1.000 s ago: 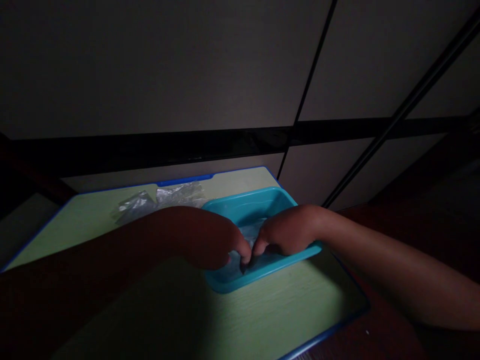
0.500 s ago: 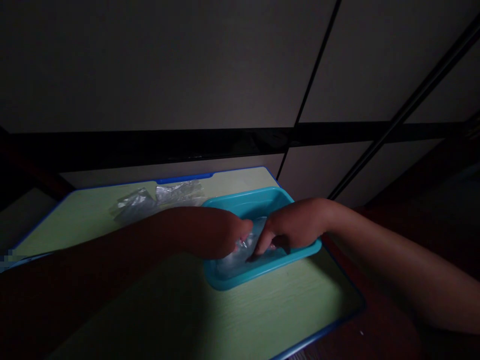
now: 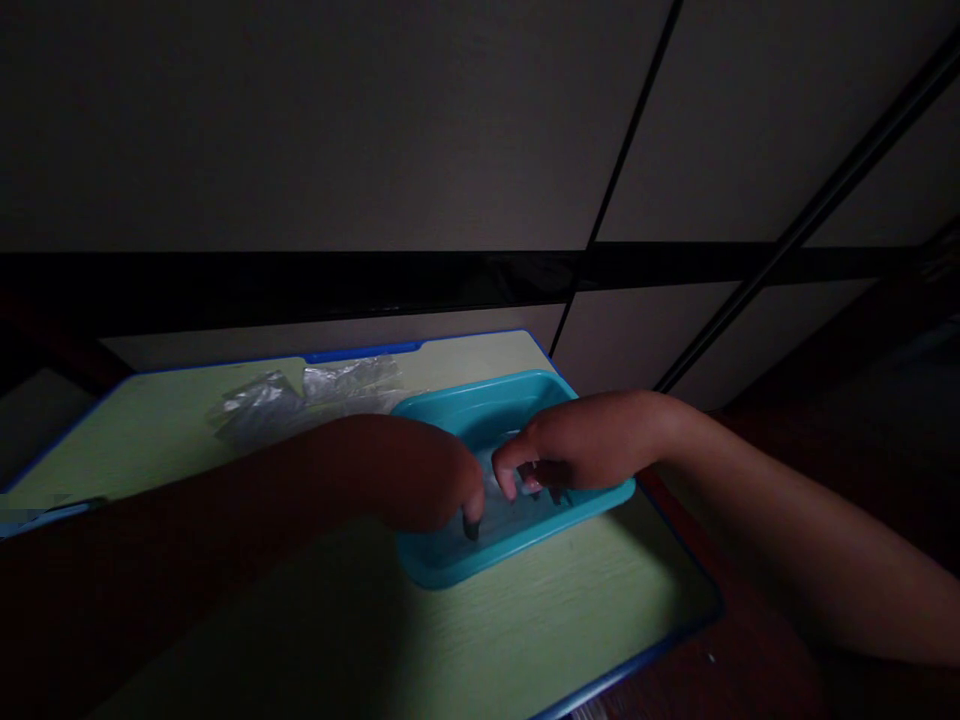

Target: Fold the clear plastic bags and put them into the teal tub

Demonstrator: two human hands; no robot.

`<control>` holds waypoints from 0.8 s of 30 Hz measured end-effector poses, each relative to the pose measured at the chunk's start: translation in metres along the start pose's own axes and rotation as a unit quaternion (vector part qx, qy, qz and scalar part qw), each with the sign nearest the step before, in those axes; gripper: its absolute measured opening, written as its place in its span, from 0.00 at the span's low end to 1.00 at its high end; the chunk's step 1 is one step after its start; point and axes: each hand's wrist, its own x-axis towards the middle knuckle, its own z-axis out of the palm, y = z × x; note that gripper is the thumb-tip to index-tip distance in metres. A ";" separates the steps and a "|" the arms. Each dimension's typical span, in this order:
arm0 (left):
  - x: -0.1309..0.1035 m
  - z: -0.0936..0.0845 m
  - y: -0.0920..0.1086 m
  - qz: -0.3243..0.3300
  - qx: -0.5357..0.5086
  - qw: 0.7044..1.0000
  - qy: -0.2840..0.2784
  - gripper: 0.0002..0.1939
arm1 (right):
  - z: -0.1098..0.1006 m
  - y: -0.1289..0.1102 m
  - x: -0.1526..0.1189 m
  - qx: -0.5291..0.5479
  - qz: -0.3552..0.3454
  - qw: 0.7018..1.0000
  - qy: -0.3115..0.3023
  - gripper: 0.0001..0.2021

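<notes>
A teal plastic basin (image 3: 517, 541) rests on a pale green tabletop, and both of my hands reach down into it. Thin clear plastic (image 3: 501, 515) that looks like film or a bag lies spread inside. My left hand (image 3: 439, 480) is over the basin's left side, thumb pointing down at the plastic; its other fingers are hidden behind the hand. On the right, my right hand (image 3: 581, 445) has its fingers bent and apart, tips low near the plastic, with nothing visible gripped between them.
Crumpled clear plastic bags (image 3: 274, 405) lie at the back left of the small blue-edged table (image 3: 510, 620). A light blue object (image 3: 52, 515) lies partly visible at the left edge. Pale cabinet panels (image 3: 337, 130) stand right behind the table.
My left hand has let go of the pinched plastic and its thumb now points down. My right index finger has lifted and drawn back. The plastic lies flatter in the basin.
</notes>
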 end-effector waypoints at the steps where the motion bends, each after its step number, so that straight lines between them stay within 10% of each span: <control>1: 0.000 -0.002 0.003 0.004 0.019 0.998 -0.058 0.22 | 0.000 -0.001 0.002 -0.016 0.014 1.000 0.015 0.15; 3: 0.001 -0.005 0.008 -0.009 0.036 0.990 -0.137 0.23 | 0.003 -0.003 0.008 -0.066 0.054 0.995 0.054 0.14; 7: -0.002 -0.008 0.017 -0.066 -0.010 0.992 -0.103 0.16 | 0.015 -0.007 0.024 -0.212 0.122 0.960 0.134 0.21; 18: -0.018 -0.004 0.023 -0.014 0.001 0.999 -0.052 0.13 | 0.019 -0.008 0.043 -0.183 0.163 0.970 -0.001 0.22; 24: -0.019 0.005 0.019 0.039 0.017 0.999 -0.015 0.12 | 0.022 -0.001 0.042 -0.182 0.193 0.962 0.066 0.36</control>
